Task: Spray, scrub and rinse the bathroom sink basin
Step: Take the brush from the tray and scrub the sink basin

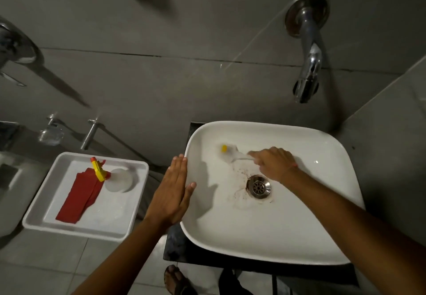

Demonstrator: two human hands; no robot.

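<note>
A white square sink basin (322, 202) fills the right half of the view, with a steel drain (258, 186) in its middle and brown grime streaks around it. My right hand (274, 163) is inside the basin, shut on the handle of a white scrub brush (230, 154) with a yellow spot; the brush head, blurred, lies against the basin's far-left wall. My left hand (173, 188) rests flat and open on the basin's left rim, thumb over the edge. A chrome tap (309, 64) juts from the wall above the basin; no water runs.
A white tray (39, 221) stands to the left, holding a red cloth (80, 193) and a clear spray bottle (117, 179) with a yellow and red trigger, lying on its side. Chrome fittings (90, 135) stick out of the tiled wall. My sandalled foot (177, 281) shows below.
</note>
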